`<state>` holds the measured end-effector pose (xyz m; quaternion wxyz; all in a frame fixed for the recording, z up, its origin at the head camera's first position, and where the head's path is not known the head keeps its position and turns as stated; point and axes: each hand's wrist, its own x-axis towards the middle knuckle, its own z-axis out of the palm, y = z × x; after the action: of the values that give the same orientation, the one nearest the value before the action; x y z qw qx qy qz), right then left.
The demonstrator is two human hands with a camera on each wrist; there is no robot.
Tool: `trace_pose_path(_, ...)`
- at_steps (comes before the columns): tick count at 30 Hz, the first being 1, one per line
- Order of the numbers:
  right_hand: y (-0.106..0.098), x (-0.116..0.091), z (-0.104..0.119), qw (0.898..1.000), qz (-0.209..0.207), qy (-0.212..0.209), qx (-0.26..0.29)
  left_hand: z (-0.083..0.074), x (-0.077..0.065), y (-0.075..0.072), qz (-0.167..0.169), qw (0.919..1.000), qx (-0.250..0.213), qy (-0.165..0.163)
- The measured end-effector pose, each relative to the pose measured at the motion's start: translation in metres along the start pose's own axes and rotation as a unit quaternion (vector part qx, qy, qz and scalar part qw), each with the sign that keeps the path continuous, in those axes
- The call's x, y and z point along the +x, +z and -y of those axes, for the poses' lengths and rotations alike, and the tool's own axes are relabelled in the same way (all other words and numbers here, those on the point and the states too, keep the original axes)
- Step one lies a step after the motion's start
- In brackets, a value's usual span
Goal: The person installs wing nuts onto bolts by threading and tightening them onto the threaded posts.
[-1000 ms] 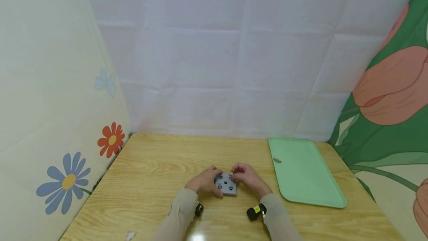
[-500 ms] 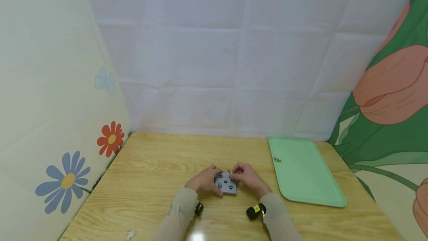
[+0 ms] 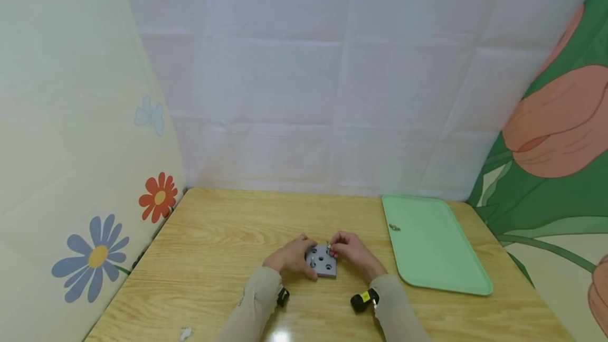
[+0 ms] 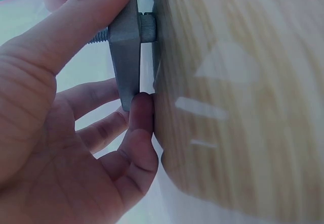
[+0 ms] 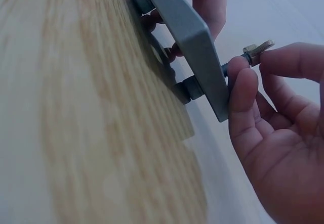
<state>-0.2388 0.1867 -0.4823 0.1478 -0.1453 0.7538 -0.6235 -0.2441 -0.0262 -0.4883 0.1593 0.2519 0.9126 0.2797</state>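
A grey metal plate [image 3: 321,266] with several holes is raised off the table on bolt heads. My left hand [image 3: 291,257] grips its left side, thumb on the near edge and fingers at the far side. In the left wrist view, a bolt [image 4: 148,28] passes through the plate, head down, threads up. My right hand [image 3: 352,250] is at the far right corner, finger and thumb pinching a brass-coloured wing nut [image 5: 262,48] at the upper end of another bolt [image 5: 192,87]. That bolt's threads are partly hidden by my fingers.
A green tray [image 3: 437,249] lies to the right, with small brass-coloured hardware [image 3: 394,227] near its left rim. A small white object [image 3: 186,334] lies at the table's front left. Patterned cloth walls border the wooden table [image 3: 237,220].
My right fingertips have shifted slightly about the wing nut, and its wings show at a different angle. My left hand and the plate stay in place.
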Motion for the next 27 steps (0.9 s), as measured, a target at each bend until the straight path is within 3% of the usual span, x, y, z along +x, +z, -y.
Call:
trace_pose_path(4,0.001,-0.001,0.004,1.000,-0.005,0.009,-0.007,0.000,0.000,-0.001,0.000,1.0000,0.000,0.000)
trace_pose_path(15,-0.004,0.012,-0.024,0.999,-0.006,0.004,-0.050,0.000,-0.001,0.000,-0.001,1.0000,0.003,0.001)
trace_pose_path(27,0.001,-0.001,0.005,0.997,-0.008,0.012,-0.074,0.001,0.000,0.000,0.003,1.0000,-0.002,0.001)
